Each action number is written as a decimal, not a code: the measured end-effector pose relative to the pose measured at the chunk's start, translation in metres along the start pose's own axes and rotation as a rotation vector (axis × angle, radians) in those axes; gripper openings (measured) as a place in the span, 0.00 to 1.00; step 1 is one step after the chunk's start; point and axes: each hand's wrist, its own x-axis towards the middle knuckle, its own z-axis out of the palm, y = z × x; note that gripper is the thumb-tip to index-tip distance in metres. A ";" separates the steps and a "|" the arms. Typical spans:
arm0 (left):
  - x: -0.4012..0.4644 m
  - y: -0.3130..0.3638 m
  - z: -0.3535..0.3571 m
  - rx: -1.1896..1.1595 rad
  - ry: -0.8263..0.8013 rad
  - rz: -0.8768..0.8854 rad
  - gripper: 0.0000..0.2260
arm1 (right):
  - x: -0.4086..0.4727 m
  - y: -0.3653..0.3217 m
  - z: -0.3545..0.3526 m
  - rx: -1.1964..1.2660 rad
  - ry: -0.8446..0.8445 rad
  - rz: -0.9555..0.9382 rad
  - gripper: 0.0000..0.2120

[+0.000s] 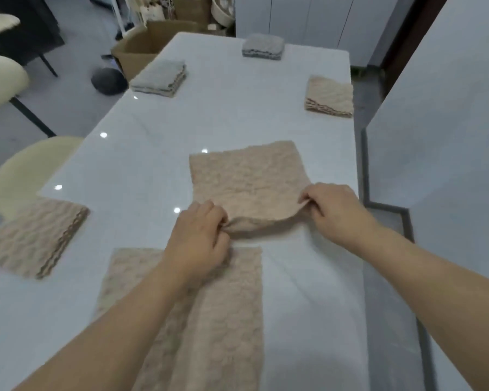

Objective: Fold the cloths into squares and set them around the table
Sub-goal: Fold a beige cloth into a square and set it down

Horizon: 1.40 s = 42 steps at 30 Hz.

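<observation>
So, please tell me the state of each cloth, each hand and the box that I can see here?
Beige textured cloth in the hands: near edge lifted, mid-fold.
Left hand: pinches its near-left corner.
Right hand: pinches its near-right corner.
Long beige cloth nearest the person: flat, unfolded.
Beige square, left edge: folded.
Beige square, right edge: folded.
Grey square, left: folded.
Grey square, far end: folded.
Brown cardboard box on the floor: open.

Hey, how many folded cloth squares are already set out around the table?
4: beige square near left, grey square far left, grey square at far end, beige square far right.
</observation>
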 end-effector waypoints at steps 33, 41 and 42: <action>0.006 0.014 0.009 0.128 -0.195 -0.306 0.12 | 0.012 0.027 0.056 0.394 0.169 0.247 0.14; 0.118 -0.044 0.016 0.252 -0.016 -0.399 0.17 | 0.143 0.063 0.035 0.230 0.111 0.033 0.12; 0.129 -0.054 0.025 0.289 -0.012 -0.423 0.18 | 0.157 0.069 0.042 0.157 0.118 0.011 0.12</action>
